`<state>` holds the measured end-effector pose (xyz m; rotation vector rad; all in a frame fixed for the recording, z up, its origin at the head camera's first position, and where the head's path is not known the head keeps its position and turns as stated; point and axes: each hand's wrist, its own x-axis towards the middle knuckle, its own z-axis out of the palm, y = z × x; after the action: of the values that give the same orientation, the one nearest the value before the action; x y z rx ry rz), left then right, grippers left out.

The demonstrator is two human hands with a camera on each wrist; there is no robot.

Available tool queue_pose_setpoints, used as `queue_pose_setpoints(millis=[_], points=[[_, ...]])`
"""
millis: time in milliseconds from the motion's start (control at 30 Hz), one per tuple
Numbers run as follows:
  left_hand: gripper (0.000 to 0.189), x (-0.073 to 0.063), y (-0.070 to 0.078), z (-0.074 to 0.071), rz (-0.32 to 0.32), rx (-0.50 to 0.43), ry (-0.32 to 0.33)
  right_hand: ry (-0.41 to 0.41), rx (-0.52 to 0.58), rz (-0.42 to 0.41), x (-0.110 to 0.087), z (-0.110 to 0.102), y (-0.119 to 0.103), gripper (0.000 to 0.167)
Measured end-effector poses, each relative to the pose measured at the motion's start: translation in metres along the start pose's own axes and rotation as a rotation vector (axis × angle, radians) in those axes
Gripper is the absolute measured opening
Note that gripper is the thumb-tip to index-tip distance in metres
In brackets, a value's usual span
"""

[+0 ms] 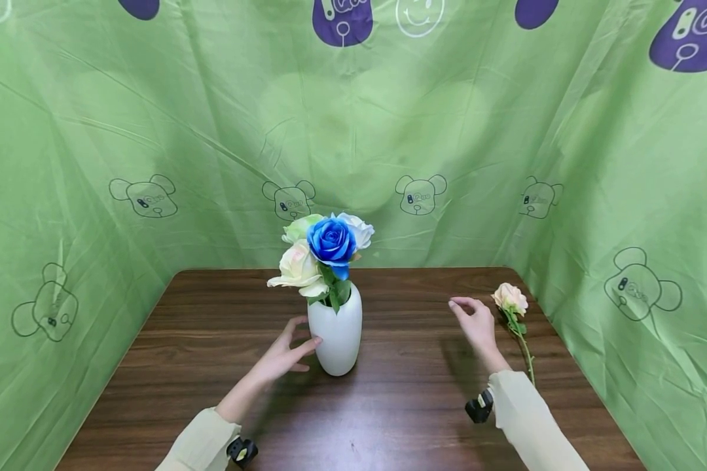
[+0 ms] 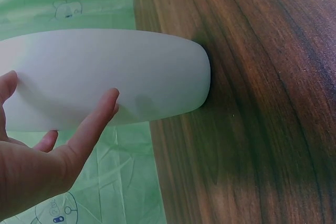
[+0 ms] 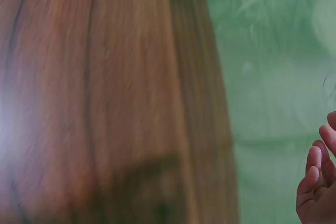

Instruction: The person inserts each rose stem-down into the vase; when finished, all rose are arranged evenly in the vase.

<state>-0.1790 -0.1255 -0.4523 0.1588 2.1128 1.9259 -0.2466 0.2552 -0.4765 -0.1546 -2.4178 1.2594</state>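
Note:
A white vase (image 1: 337,337) stands upright in the middle of the table. It holds a blue rose (image 1: 332,241), a cream rose (image 1: 297,267), a pale green rose (image 1: 302,227) and a whitish rose (image 1: 361,230). At the vase's left side is my left hand (image 1: 281,358), fingers spread and a fingertip at its wall; the left wrist view shows the vase (image 2: 115,72) close to those fingers. My right hand (image 1: 477,327), fingers loosely bent and holding nothing, hovers over the table's right side. Just right of it lies a peach rose (image 1: 510,299) with a long stem.
The dark wooden table (image 1: 400,405) reaches back to a green curtain (image 1: 365,131) printed with bear heads, which also hangs along both sides. Black cameras are strapped at both wrists. The peach rose's stem runs beside the right sleeve (image 1: 527,409).

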Motion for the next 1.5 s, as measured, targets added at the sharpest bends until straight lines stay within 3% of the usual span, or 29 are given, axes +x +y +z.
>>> queue_pose_setpoints(millis=[267,600,700,933,1233,1400,1500], points=[[0.056,-0.013,0.023,0.005,-0.002,0.015,-0.011,0.077,-0.004,0.148,0.001,-0.018,0.052,0.023],[0.057,-0.01,0.018,0.004,-0.003,0.008,-0.012,0.14,-0.121,0.28,0.0,-0.052,0.084,0.031],[0.057,-0.012,0.022,0.005,-0.003,0.01,-0.017,0.134,-0.157,0.345,-0.001,-0.061,0.092,0.038],[0.056,-0.013,0.023,0.005,0.002,0.01,-0.02,0.003,-0.282,0.547,-0.01,-0.077,0.102,0.048],[0.055,-0.013,0.023,0.005,0.007,0.0,-0.033,-0.046,-0.343,0.589,-0.017,-0.078,0.104,0.041],[0.056,-0.014,0.023,0.004,0.007,-0.001,-0.032,-0.048,-0.312,0.538,-0.017,-0.074,0.106,0.037],[0.056,-0.014,0.023,0.004,0.011,-0.003,-0.03,-0.042,-0.239,0.487,-0.015,-0.068,0.103,0.035]])
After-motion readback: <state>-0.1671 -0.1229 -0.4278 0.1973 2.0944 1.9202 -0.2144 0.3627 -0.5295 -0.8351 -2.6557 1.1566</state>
